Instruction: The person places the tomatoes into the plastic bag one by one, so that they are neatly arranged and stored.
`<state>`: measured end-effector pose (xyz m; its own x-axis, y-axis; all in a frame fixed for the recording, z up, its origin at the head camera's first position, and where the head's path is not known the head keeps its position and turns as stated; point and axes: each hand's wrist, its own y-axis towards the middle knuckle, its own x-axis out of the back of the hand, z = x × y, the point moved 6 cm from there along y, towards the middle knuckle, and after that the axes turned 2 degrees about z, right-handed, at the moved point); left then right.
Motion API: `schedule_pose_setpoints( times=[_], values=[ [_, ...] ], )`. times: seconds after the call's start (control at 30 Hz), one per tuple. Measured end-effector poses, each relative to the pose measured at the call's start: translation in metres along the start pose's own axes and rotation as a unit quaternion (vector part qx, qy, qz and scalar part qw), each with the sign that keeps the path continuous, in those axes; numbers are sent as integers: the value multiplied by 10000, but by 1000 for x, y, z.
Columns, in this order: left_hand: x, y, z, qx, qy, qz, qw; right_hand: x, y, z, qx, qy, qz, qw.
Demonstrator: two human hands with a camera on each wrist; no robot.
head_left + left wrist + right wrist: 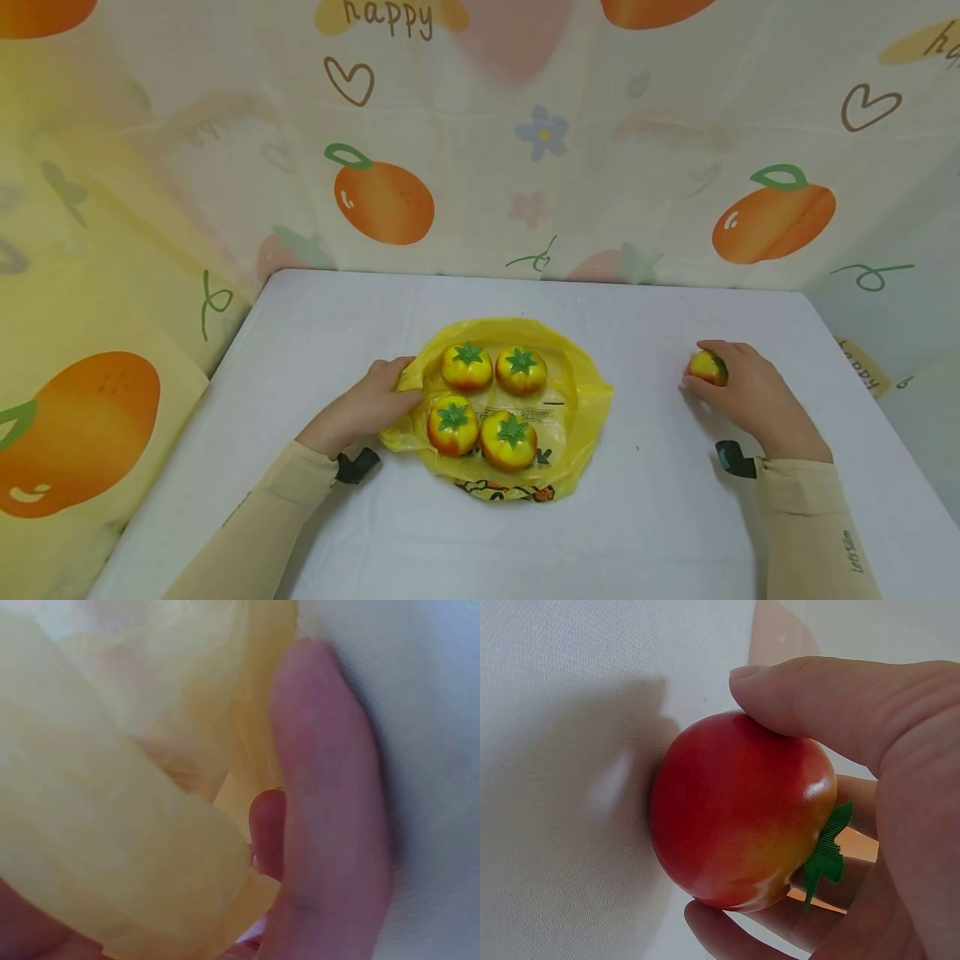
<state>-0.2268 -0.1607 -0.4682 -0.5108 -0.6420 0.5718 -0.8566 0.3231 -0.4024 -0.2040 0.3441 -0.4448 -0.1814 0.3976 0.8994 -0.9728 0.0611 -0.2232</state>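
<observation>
A yellow plastic bag lies spread on the table with its rim rolled open. Several red-and-yellow toy tomatoes with green leafy tops sit on it. At the bag's left edge my left hand grips the film; in the left wrist view the thin yellow plastic lies between thumb and fingers. Well to the right, my right hand holds another toy tomato. The right wrist view shows thumb and fingers around that tomato, which is at the table surface, its green top facing the palm.
A white cloth covers the table. Behind it and at the left hangs a curtain printed with oranges, hearts and flowers. Black straps sit at both wrists.
</observation>
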Motion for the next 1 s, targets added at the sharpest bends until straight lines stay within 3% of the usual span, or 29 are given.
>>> schedule_pose_setpoints(
  times=[0.33,0.6,0.77,1.0],
  values=[
    [2,0,2,104,88,-38,9999,0,1,6,71,-27,11,10000],
    [2,0,3,83,40,-19,10000,1,-4,26,205,38,21,9998],
    [1,-1,0,49,3,4,10000,4,-10,54,751,13,-142,9971],
    [0,0,-2,96,27,11,10000,17,-25,107,1617,84,-549,9853]
  ],
)
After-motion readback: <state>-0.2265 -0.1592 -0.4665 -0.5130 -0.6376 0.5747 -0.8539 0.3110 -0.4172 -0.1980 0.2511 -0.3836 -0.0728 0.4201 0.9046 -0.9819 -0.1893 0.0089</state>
